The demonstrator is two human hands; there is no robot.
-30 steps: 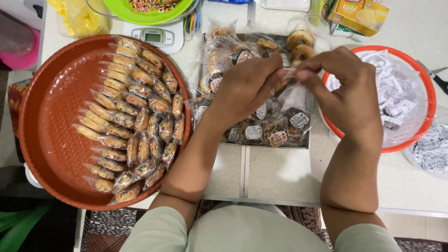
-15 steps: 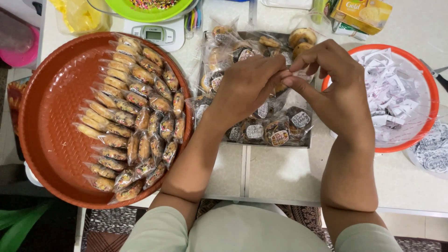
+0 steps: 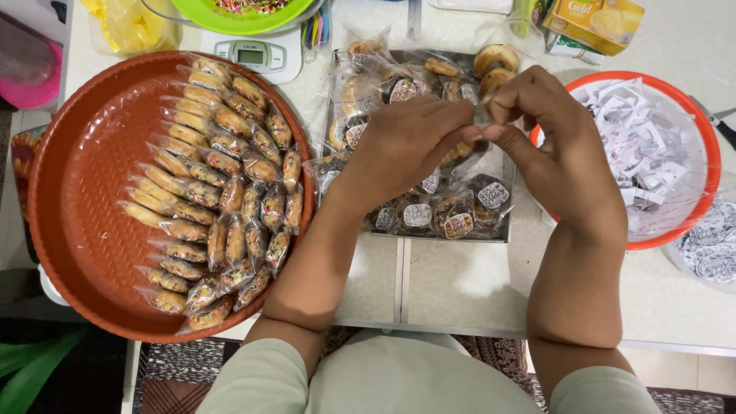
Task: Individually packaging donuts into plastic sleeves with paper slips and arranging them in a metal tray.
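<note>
My left hand [image 3: 399,149] and my right hand [image 3: 552,146] meet fingertip to fingertip above a metal tray [image 3: 445,239]. Both pinch a small piece [image 3: 481,129] between thumbs and forefingers; it is too small and too hidden to tell what it is. Under the hands, the tray holds several clear-wrapped pastries [image 3: 456,222] with round stickers on them. Two unwrapped round pastries [image 3: 494,65] lie at the tray's far end.
A large red round tray [image 3: 84,207] on the left carries rows of wrapped pastries [image 3: 222,207]. An orange basket [image 3: 713,153] of white paper scraps stands on the right. Behind are a digital scale [image 3: 253,55], a green bowl [image 3: 238,19] and a yellow box [image 3: 598,19].
My right hand has moved left and up to meet the left hand. The fingertips now pinch together more tightly over the metal tray.
</note>
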